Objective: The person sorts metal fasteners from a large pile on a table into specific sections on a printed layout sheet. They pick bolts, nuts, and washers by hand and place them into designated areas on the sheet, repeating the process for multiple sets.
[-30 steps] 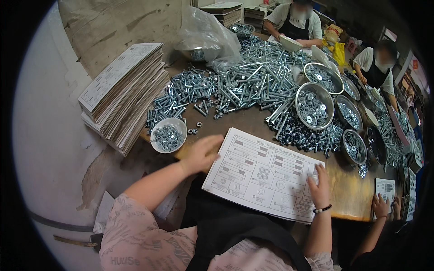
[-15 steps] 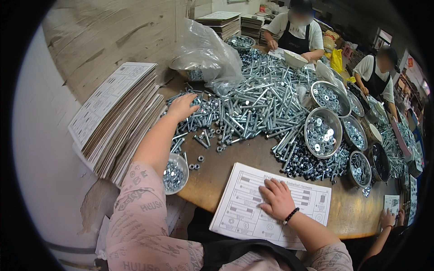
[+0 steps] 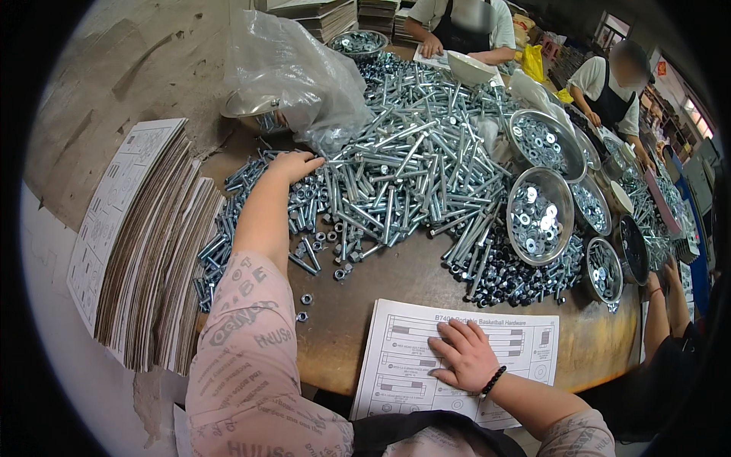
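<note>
My left hand (image 3: 292, 166) reaches into the heap of shiny bolts (image 3: 411, 167), near the crumpled clear plastic bag (image 3: 301, 76). Its thumb stands out to the right and nothing shows in its grasp; the other fingertips are partly hidden. Shorter bolts and nuts lie around that wrist and forearm. My right hand (image 3: 466, 354), a dark bead bracelet at its wrist, rests open with fingers spread on a stack of printed cards (image 3: 403, 358) at the table's near edge. The cards carry outline drawings of hardware.
A tall stack of printed boards (image 3: 145, 244) stands on the left. Metal bowls of washers (image 3: 541, 215) line the right, beside dark nuts (image 3: 525, 276). Loose nuts (image 3: 305, 299) lie on the table (image 3: 343, 335). Two people work across the table; another person's hands (image 3: 661, 293) show at right.
The view has shifted, and my left hand reaches farther into the bolts, its fingers less visible. The bowl by my left forearm no longer shows. My right hand stays flat on the cards.
</note>
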The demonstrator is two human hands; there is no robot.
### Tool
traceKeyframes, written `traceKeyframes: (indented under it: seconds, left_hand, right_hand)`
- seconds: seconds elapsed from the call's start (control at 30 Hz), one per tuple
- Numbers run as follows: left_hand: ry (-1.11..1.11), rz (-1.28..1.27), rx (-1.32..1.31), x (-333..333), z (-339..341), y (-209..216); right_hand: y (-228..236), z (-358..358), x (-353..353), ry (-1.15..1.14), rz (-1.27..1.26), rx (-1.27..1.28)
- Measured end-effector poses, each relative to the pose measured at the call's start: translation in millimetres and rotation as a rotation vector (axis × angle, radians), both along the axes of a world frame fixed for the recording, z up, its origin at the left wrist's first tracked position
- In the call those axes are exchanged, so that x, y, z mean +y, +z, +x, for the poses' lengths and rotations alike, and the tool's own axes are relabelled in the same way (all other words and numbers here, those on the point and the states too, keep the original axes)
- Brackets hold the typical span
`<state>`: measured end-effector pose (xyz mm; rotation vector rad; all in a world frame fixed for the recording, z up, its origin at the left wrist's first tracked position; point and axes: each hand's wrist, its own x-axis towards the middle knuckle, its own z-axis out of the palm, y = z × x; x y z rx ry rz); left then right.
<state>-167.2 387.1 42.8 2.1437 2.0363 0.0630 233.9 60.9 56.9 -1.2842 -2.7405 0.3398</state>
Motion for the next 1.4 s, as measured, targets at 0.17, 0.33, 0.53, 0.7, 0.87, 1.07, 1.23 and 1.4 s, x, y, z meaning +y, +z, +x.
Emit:
traceKeyframes:
  seconds: [0.17,0.33,0.53,0.7,0.87,1.07,1.23,1.4]
  left_hand:
    - [-0.179,0.028,-0.034,-12,-11,-12]
    - [-0.142,-0.126,0.001,-37,3,15]
    - [-0.306,-0.122,-0.030,-66,9,14]
    - [-0.390,-0.164,-0.042,-89,10,19]
    - [-0.471,-0.193,-0.057,-114,9,20]
    - [-0.630,-0.129,-0.007,-141,17,22]
    - [-0.717,-0.081,0.025,-165,22,27]
    - [-0.782,-0.115,0.074,-180,35,36]
  right_hand:
    - [-2,-1,0,-0.002,0.018,-0.005]
    - [-1,-1,-1,-0.008,0.043,0.019]
    - [-3,-1,-1,-0.002,0.059,0.035]
    - [-3,0,-3,-0.007,0.066,0.033]
    - [-3,0,-3,-0.008,0.057,0.040]
    - [-3,1,-5,-0.016,0.063,0.054]
    - [-4,1,-5,-0.010,0.071,0.075]
    - [-5,2,-6,-0.014,0.074,0.089]
